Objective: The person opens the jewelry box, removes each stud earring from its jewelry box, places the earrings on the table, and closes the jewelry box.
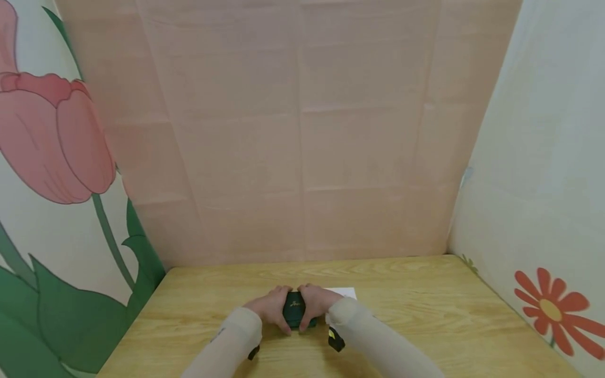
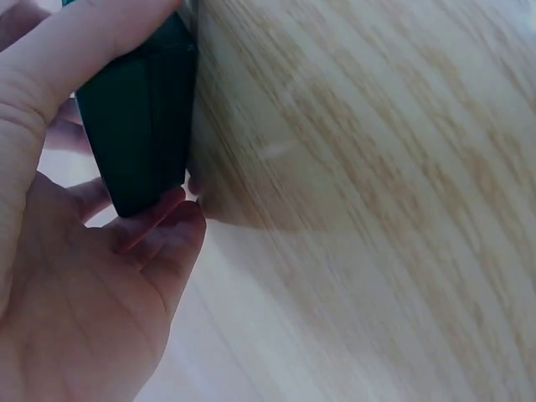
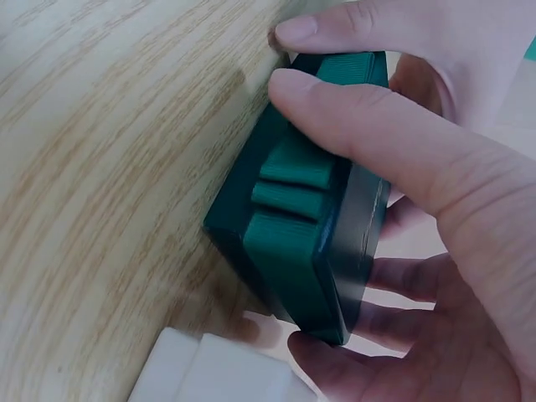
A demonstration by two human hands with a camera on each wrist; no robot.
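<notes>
A small dark green gift box with gold script on top sits on the table between both hands. My left hand grips its left side, the thumb along the near edge. From the right, my right hand holds it, with the thumb at the front and fingers at the far side. The right wrist view shows a ribbed green ribbon folded into a flat bow across the box. In that view the right thumb lies over the bow. Left fingertips are at the lower corner of the box in the left wrist view.
A flat-looking white item lies behind the right hand, partly hidden by it. A white object with a stepped edge is beside the box in the right wrist view. The wood-grain table meets a pinkish backdrop at its far edge.
</notes>
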